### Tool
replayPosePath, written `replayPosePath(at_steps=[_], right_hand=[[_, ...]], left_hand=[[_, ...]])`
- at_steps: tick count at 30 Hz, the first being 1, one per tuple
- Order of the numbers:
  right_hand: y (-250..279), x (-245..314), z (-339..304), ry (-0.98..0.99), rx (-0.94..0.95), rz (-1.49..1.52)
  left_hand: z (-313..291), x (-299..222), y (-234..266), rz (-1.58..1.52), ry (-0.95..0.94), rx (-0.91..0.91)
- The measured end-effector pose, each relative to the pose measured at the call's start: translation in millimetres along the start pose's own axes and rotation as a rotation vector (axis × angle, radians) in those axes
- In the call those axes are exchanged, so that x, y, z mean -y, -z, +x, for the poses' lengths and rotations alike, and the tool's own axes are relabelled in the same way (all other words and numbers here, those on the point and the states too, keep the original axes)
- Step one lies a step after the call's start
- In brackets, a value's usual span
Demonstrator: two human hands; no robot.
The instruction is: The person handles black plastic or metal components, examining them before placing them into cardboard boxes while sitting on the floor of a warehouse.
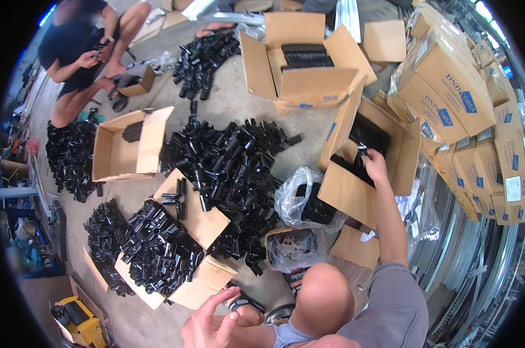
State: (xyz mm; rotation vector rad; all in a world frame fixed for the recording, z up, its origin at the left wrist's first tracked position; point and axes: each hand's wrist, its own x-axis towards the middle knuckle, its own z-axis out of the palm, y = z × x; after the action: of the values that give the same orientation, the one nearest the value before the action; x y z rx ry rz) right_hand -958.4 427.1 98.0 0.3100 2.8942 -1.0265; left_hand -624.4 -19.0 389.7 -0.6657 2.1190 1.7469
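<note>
The right hand (pixel 375 164) reaches into the tilted cardboard box (pixel 355 200), fingers closed on the black parts (pixel 364 139) stacked inside it — their rows run up-right. The left hand (pixel 207 322), fingers spread and empty, hangs well short of that box.

Flat black plastic parts (pixel 364 145) stacked inside a tilted open cardboard box (pixel 346 194).

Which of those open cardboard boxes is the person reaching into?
The tilted box at the right, below the big open one; the right hand is inside it on black parts. The other boxes stand untouched.
</note>
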Motion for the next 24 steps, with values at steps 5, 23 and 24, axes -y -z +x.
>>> replayPosePath(at_steps=[5,23,24], right_hand=[[37.6,87.3,-115.9,-0.034,0.150,0.786],[56.9,391.3,-316.4,0.314,1.138,1.165],[46.9,383.8,-322.4,0.302,1.076,1.068]], left_hand=[[-26.3,-6.6,-18.4,-0.103,-0.090,0.094],[18.6,-24.3,24.8,-0.870,-0.666,0.123],[29.8,-10.5,19.6,-0.874,-0.646,0.020]])
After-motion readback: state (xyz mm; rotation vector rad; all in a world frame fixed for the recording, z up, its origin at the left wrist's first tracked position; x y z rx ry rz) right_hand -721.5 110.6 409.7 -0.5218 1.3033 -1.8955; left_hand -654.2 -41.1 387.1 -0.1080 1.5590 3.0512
